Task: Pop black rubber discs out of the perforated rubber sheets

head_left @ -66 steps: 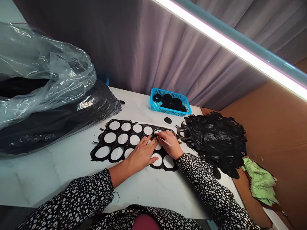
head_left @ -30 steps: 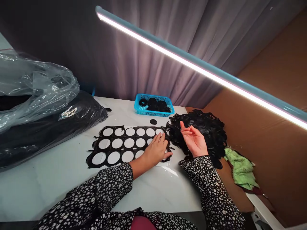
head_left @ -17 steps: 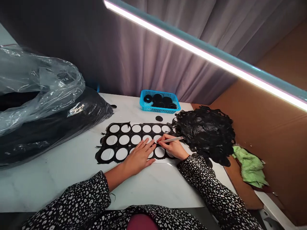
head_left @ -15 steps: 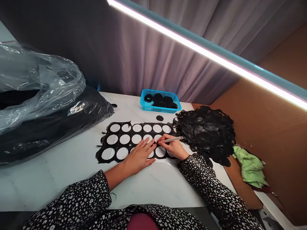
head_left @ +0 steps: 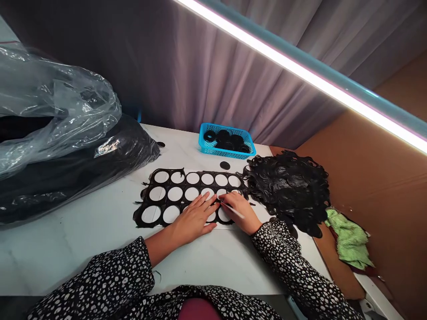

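Note:
A black sheet (head_left: 137, 217) with rows of round white openings lies on the table before me. My left hand (head_left: 193, 218) rests flat on its lower middle, fingers spread and pointing away from me. To the right of it, my right hand (head_left: 243, 211) is closed around a thin white pen-like tool (head_left: 236, 213). The tool's tip is at the black strip between openings, close to my left fingertips; what kind of tip it has cannot be made out. Both hands cover part of the sheet.
Behind the sheet stand a blue basket (head_left: 227, 154) of black discs and one loose black disc (head_left: 225, 165). A heap of black scraps (head_left: 290, 191) lies right, beside a green cloth (head_left: 348, 240). A large plastic bag (head_left: 83, 151) fills the left. A light tube (head_left: 283, 64) hangs overhead.
My right hand has turned, and the tool now slants down toward me instead of pointing out to the right. My left hand stays flat on the sheet. The view has shifted slightly.

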{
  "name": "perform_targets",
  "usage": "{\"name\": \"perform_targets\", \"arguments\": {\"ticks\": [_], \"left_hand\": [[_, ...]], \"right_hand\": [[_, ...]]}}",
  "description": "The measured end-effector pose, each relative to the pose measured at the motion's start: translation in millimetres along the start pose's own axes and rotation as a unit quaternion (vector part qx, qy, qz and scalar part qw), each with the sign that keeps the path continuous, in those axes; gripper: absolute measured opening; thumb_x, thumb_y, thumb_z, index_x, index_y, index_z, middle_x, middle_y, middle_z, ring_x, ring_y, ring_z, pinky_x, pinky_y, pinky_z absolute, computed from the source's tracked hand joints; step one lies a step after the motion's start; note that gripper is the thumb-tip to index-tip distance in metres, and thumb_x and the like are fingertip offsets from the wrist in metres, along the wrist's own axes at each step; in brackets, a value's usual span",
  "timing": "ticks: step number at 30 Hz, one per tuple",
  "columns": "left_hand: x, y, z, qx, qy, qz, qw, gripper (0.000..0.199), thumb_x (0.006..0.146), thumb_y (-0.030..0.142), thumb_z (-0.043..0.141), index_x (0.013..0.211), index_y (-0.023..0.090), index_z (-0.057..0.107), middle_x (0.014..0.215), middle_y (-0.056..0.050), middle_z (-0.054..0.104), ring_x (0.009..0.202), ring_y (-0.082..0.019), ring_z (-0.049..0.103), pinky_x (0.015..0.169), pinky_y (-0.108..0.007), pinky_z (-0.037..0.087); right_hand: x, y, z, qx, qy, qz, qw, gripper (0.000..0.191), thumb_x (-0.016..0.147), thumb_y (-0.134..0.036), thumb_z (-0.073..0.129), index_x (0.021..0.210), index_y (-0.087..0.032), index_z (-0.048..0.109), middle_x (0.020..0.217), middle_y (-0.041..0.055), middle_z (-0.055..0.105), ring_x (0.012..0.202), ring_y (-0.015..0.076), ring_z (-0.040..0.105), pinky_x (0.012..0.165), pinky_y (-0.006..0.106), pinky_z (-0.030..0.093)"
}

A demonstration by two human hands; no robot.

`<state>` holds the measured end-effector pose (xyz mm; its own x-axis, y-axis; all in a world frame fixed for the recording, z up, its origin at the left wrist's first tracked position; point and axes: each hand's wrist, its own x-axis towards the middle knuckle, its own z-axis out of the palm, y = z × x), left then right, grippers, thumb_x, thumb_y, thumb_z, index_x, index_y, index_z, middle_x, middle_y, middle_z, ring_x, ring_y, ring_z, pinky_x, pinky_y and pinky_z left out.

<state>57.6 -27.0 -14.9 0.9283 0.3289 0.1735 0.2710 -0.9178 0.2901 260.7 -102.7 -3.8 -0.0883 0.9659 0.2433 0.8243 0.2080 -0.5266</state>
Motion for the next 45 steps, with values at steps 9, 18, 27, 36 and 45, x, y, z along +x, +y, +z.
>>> {"name": "perform_targets", "arguments": {"ticks": [9,18,27,36,45], "left_hand": [[1,-2,-1.6,0.005,-0.014,0.003,1.0,0.057,0.095,0.043,0.054,0.145,0.019,0.04,0.158,-0.009,0.03,0.148,-0.028,0.02,0.119,-0.042,0.021],[-18,6,-10.7,-0.048,0.037,0.09,0.994,0.038,0.098,0.028,0.052,0.136,0.019,0.05,0.149,-0.011,0.044,0.142,-0.026,0.035,0.115,-0.047,0.034],[-24,19,-5.3,0.001,0.007,0.069,0.998,0.047,0.093,0.031,0.061,0.138,0.02,0.049,0.146,-0.013,0.047,0.14,-0.029,0.039,0.114,-0.047,0.034],[-25,19,-5.3,-0.023,-0.003,0.054,0.998,0.048,0.09,0.028,0.065,0.135,0.022,0.052,0.152,-0.013,0.04,0.142,-0.031,0.034,0.114,-0.049,0.034],[-25,17,-6.6,-0.038,-0.011,0.045,0.998,0.051,0.088,0.023,0.066,0.137,0.024,0.05,0.161,-0.012,0.018,0.147,-0.035,0.02,0.115,-0.053,0.029]], "right_hand": [[23,62,-61,-0.148,0.27,0.188,0.933,0.014,0.09,-0.024,0.045,0.085,-0.02,0.058,0.093,0.0121,0.069,0.081,0.0249,0.059,0.074,0.036,0.044],[-28,-9,-30,0.241,0.086,0.176,0.951,0.024,0.084,-0.035,0.062,0.067,-0.021,0.052,0.085,0.0055,0.071,0.079,0.02,0.063,0.073,0.032,0.047],[-46,-30,1,0.286,0.064,0.189,0.937,0.025,0.086,-0.037,0.063,0.069,-0.02,0.053,0.082,0.0035,0.066,0.075,0.0174,0.057,0.071,0.03,0.045],[-52,-34,7,0.117,0.049,0.117,0.985,0.011,0.091,-0.023,0.055,0.08,-0.021,0.056,0.087,0.0047,0.067,0.075,0.0184,0.057,0.066,0.03,0.045],[-38,-2,-15,-0.106,0.149,0.052,0.982,0.015,0.095,-0.02,0.043,0.093,-0.021,0.058,0.093,0.0105,0.066,0.089,0.0248,0.058,0.078,0.038,0.048]]}}
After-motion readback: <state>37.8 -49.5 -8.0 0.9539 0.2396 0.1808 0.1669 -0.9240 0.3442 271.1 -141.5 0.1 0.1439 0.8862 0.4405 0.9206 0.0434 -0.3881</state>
